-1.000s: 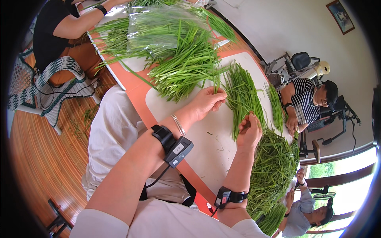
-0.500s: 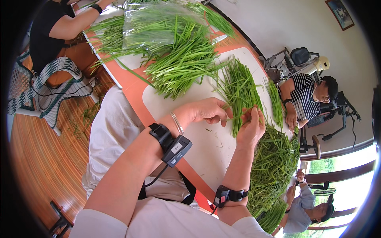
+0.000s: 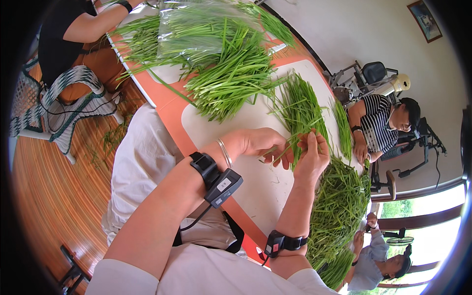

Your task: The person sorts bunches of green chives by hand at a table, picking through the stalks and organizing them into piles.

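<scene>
My right hand (image 3: 312, 156) pinches a few green garlic chive blades (image 3: 294, 139) between thumb and fingers, above a white tabletop panel (image 3: 268, 189). Close by on the left, my left hand (image 3: 269, 146) has its fingers curled around the other end of these blades; a thin green end pokes out below them. Beyond both hands lies a loose bunch of chives (image 3: 305, 105). A larger, thicker bundle (image 3: 228, 81) rests to its left, cut ends toward me. Each of my wrists carries a black strapped device.
A clear plastic bag (image 3: 196, 34) covers chives at the far left. A heap of loose greens (image 3: 339, 206) spreads along the right, with a narrow bunch (image 3: 341, 130) behind it. Co-workers sit around the table; one in stripes (image 3: 376, 120) is across. A woven chair (image 3: 69, 113) stands left.
My left hand has shifted slightly down and turned, its fingers now more curled, with a green blade end showing below them. My right hand keeps its pinch at nearly the same place.
</scene>
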